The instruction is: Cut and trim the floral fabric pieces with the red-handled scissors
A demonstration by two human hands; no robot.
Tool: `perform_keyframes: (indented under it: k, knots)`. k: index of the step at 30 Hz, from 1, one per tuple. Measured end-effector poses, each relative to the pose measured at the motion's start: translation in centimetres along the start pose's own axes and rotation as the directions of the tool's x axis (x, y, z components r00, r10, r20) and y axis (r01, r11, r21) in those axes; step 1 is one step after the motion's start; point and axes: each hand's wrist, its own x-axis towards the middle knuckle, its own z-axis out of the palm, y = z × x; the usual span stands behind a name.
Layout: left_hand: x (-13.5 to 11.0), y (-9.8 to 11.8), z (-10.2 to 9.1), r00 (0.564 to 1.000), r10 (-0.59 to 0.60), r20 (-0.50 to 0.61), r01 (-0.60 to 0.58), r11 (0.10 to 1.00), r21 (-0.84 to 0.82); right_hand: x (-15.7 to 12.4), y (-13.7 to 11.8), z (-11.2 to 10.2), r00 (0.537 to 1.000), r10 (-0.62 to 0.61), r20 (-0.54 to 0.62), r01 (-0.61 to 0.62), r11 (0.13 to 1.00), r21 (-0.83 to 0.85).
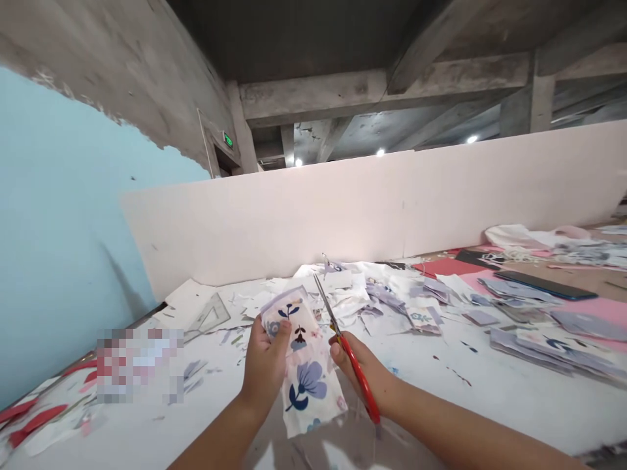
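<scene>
My left hand [267,356] is closed on a strip of floral fabric [311,388], thumb on top. The strip is pale with blue and lilac flowers and hangs down past my fingers toward me, with a lilac edge at its top. In my right hand [365,372] is a pair of scissors [360,382] with red handles. Their metal blades point up and away, just right of the fabric and apart from it. The fingers of my right hand are partly hidden behind the handles.
Fabric scraps [343,287] lie heaped along the pale partition [313,222]. A clear set square [210,315] rests at the left. Stacked floral pieces [558,352] and a dark phone-like slab [543,284] lie at the right. Red scraps [39,421] are at the near left.
</scene>
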Motion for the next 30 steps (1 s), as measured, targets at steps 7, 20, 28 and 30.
perform_keyframes:
  k: [7,20,28,30]
  knots:
    - [0.0,-0.4,-0.8,0.998,-0.027,0.051,0.031,0.996,-0.081,0.0,-0.1,0.4,0.998,-0.019,-0.057,0.024,0.997,0.073]
    - [-0.1,1.1,-0.7,0.988,0.123,0.097,-0.117,0.991,-0.067,-0.4,1.2,1.0,0.969,-0.212,0.127,0.216,0.976,-0.018]
    - [0.2,0.6,-0.9,0.978,0.179,0.106,-0.181,0.983,0.006,-0.4,1.3,1.2,0.976,-0.183,0.114,0.179,0.983,0.048]
    - [0.2,0.5,-0.9,0.975,0.194,0.112,-0.198,0.98,0.027,-0.4,1.2,1.3,0.98,-0.169,0.109,0.162,0.984,0.07]
